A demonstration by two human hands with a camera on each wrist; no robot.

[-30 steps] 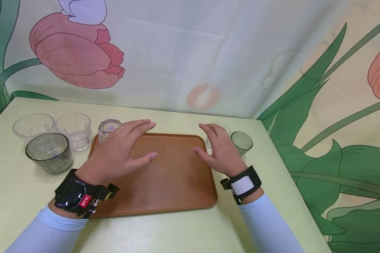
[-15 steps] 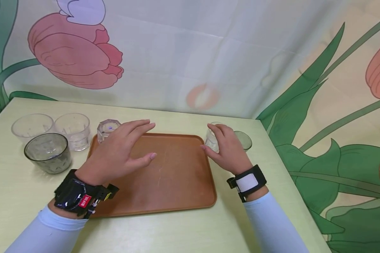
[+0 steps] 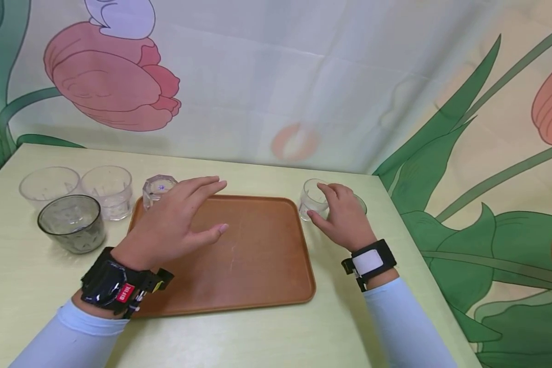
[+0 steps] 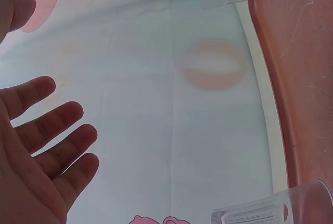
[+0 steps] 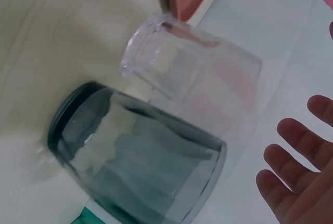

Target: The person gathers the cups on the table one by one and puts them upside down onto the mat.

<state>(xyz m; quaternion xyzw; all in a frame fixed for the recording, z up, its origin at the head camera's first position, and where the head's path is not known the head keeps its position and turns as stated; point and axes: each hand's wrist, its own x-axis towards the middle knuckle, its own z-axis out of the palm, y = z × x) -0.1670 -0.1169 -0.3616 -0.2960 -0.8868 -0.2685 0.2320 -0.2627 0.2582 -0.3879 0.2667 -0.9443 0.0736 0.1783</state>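
Observation:
My left hand (image 3: 167, 222) hovers over the left part of the brown tray (image 3: 253, 255), fingers extended and holding nothing. Behind it, a small faceted clear glass (image 3: 158, 186) is partly covered in the head view. At the tray's right, my right hand (image 3: 347, 217) is raised with relaxed fingers and a bare palm. Just left of that hand stands a clear glass (image 3: 313, 197). A grey-tinted glass (image 5: 140, 151) is mostly hidden behind the right hand in the head view, but the right wrist view shows it beside the clear one.
On the left of the pale table (image 3: 239, 337) stand two more clear glasses, a wide one (image 3: 50, 184) and a narrower one (image 3: 108, 191). A grey-tinted glass (image 3: 71, 225) is in front of them. A flower-printed cloth (image 3: 239, 87) hangs behind the table.
My right hand has moved right, away from the tray, uncovering the clear glass and covering most of the grey-tinted one. My left hand and the tray have stayed put.

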